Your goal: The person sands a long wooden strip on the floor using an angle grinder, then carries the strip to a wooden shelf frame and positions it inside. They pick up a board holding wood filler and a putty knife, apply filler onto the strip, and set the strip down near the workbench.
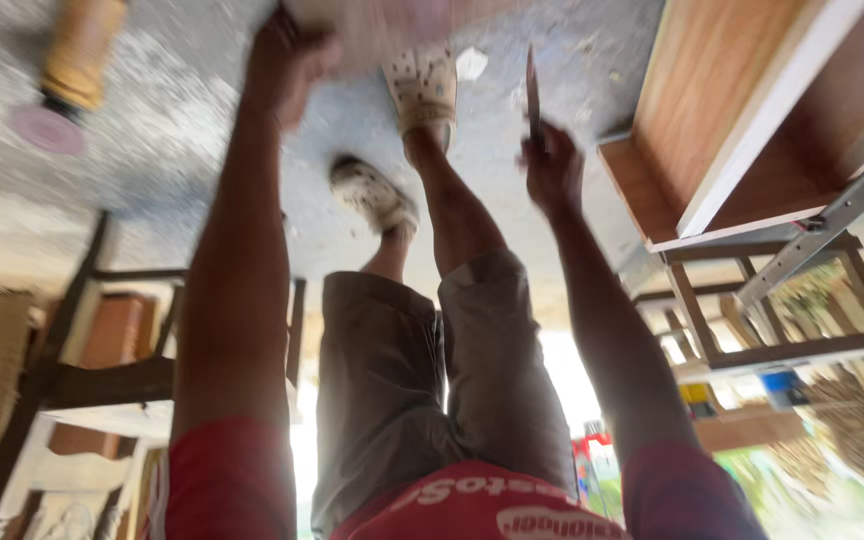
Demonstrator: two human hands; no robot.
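Note:
I am bent over, looking along my own legs to the grey concrete floor (182, 110). My left hand (287, 55) reaches to the floor and grips the edge of a pale, blurred flat piece (382, 22) at the top of the view. My right hand (552, 165) is closed around a thin dark blade-like tool (532, 90) that points at the floor. Between my hands stand my feet in pale perforated clogs (422, 90), one of them just below the pale piece.
An orange-bodied power tool (77, 50) with a pink disc (47, 130) lies on the floor at the left. A wooden cabinet with a white edge (742, 130) and a metal rail (832, 220) stand on the right, a dark chair frame (82, 380) on the left.

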